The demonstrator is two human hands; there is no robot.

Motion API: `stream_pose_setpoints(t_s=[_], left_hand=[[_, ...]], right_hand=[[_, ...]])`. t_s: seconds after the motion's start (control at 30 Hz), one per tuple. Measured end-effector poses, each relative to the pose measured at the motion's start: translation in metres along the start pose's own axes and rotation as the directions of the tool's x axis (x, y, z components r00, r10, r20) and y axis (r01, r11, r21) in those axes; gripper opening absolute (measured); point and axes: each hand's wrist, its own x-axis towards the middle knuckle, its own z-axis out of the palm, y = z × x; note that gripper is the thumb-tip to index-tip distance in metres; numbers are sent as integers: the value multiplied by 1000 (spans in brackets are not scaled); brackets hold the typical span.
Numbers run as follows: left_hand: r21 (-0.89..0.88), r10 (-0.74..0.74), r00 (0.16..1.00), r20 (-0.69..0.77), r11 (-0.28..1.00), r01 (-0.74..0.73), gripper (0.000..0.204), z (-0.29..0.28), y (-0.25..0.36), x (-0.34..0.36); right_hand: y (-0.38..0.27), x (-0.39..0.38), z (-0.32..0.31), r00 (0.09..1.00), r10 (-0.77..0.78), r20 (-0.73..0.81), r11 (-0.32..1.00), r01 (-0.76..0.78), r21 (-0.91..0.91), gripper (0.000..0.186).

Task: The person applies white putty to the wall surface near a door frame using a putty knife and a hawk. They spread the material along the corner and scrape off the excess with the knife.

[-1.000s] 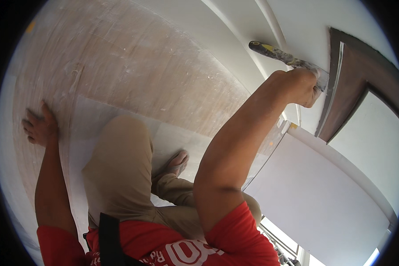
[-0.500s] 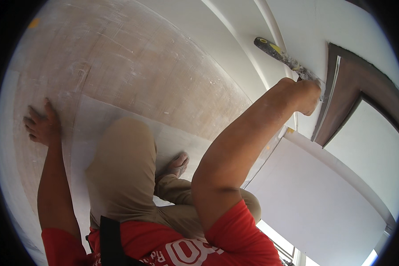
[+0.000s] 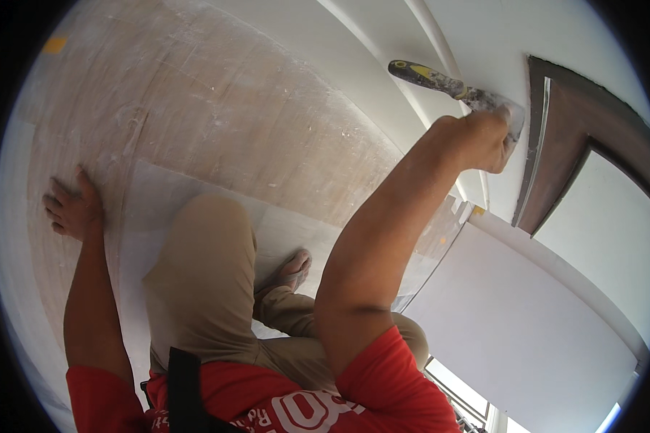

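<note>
My right hand [image 3: 487, 138] is closed on the blade end of a putty knife [image 3: 427, 76], next to the white wall near a dark brown frame. The knife's black and yellow handle points away to the left, and its metal blade is smeared with pale filler. Part of the blade is covered by my fingers. Far to the left, my left hand [image 3: 76, 206] rests on the dusty wooden floor [image 3: 217, 108] with its fingers spread, holding nothing.
The dark brown frame [image 3: 556, 137] stands out along the right wall. White moulding [image 3: 426, 86] runs along the wall's foot. A large pale panel [image 3: 520, 310] is at lower right. My bent knee [image 3: 202, 274] and sandalled foot [image 3: 294, 270] are between my arms. Yellow tape [image 3: 55, 46] marks the far left.
My right hand has shifted slightly left and up, away from the brown frame. The knife's handle has swung left and lies flatter. My left hand stays on the floor.
</note>
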Motion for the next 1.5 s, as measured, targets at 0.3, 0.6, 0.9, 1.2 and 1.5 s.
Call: stream_pose_setpoints(t_s=[0.3,0.6,0.9,1.2,1.5], left_hand=[[-7,-4,1000,6,1000,4,83,3,-2,2],[-52,-15,999,37,999,17,85,-5,3,-1],[-42,-13,998,54,999,15,84,-8,8,-2],[-30,-38,998,47,999,39,83,-8,4,0],[-21,-27,998,64,999,28,83,-8,3,-1]], right_hand=[[4,11,7,993,-3,-122,999,8,40,16],[64,66,6,892,-412,187,542,405,-736,8],[12,-9,15,981,-166,103,955,186,-233,12],[-8,-16,12,997,30,68,995,-36,92,7],[-14,-33,41,987,27,-157,998,-18,57,8]])
